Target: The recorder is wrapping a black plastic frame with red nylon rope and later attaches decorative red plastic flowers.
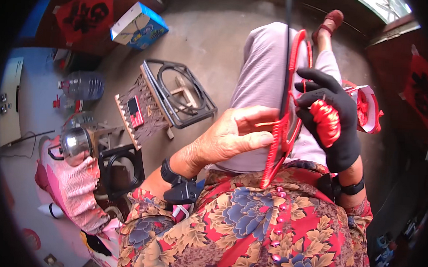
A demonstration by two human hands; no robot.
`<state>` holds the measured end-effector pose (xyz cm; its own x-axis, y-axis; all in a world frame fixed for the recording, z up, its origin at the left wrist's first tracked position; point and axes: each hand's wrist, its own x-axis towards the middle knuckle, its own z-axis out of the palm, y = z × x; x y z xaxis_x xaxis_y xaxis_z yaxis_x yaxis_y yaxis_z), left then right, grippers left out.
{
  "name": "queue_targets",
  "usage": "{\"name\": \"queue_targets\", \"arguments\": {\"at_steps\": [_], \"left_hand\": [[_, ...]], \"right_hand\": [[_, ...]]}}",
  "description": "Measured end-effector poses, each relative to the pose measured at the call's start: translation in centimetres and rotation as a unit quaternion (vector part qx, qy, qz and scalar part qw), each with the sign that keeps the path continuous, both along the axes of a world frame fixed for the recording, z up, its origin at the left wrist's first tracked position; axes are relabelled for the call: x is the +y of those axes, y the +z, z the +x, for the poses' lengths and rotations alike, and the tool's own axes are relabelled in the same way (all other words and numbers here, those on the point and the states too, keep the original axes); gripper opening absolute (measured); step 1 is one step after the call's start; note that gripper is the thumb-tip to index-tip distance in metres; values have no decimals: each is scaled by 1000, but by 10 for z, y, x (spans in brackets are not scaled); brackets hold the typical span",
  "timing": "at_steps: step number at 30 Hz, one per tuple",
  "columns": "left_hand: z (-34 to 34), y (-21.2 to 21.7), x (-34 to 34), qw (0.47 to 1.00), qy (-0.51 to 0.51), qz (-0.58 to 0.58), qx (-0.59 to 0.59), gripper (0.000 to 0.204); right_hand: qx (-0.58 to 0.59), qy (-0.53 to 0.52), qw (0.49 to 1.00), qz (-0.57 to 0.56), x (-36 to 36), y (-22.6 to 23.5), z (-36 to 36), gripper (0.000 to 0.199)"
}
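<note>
Both hands are closed on the red frame (285, 122), left hand (228, 136) pinching its wrapped lower edge, gloved right hand (329, 119) clasping the rim; it looks light, stiff, best held by the rim.

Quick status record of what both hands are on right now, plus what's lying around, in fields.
left hand: bare hand, fingers closed on the edge of the red ring frame
right hand: black-gloved hand, grips a red cord bundle against the frame
frame: held edge-on above the lap, partly wrapped in red cord
lap: grey trousers, floral shirt below
floor, left: black wire stand, blue and white box, clear water jug
floor, right: red and white packet
</note>
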<state>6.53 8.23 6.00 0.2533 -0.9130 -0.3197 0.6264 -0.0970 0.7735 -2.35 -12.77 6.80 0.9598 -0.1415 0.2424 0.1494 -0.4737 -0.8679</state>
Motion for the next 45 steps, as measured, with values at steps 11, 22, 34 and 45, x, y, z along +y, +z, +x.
{"name": "queue_targets", "arguments": {"at_steps": [11,22,34,45], "left_hand": [[14,-21,58,984,-121,20,-127,21],[-55,-100,278,846,-250,418,217,34],[26,-29,122,981,85,168,-36,23],[-1,-3,1,919,66,55,-385,63]], "right_hand": [[254,87,925,269,6,-9,-22,19],[304,-79,904,290,16,-18,-22,28],[288,15,937,198,20,14,-1,12],[158,142,959,186,22,-5,-9,15]]}}
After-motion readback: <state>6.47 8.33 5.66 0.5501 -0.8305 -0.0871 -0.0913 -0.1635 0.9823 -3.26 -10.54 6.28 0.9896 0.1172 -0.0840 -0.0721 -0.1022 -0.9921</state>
